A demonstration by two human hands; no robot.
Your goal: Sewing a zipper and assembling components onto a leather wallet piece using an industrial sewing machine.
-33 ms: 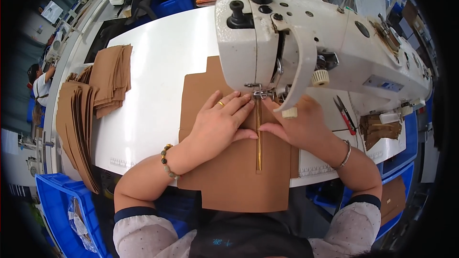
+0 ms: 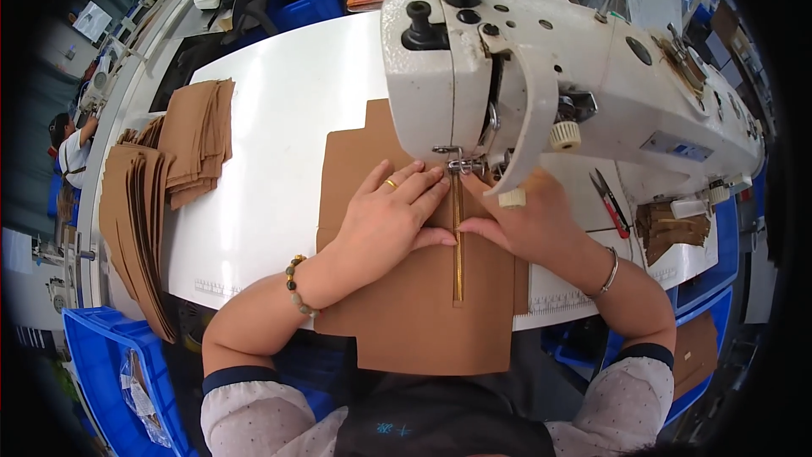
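My left hand (image 2: 393,216) lies with fingers stretched out on a brown flat panel (image 2: 423,338), left of a narrow slot with a gold zipper (image 2: 458,279). My right hand (image 2: 520,216) rests open on the panel right of the slot, thumb beside the zipper, fingers partly hidden behind the machine's guard. Both hands are just below the presser foot (image 2: 465,166) of a white sewing machine (image 2: 592,51); the panel runs under it and overhangs the table's front edge.
Stacks of brown pieces (image 2: 190,140) lie on the white table (image 2: 279,76) at left. Scissors (image 2: 611,203) and smaller brown pieces (image 2: 672,233) are at right. Blue bins (image 2: 101,330) flank the table. A co-worker (image 2: 72,152) is at the far left.
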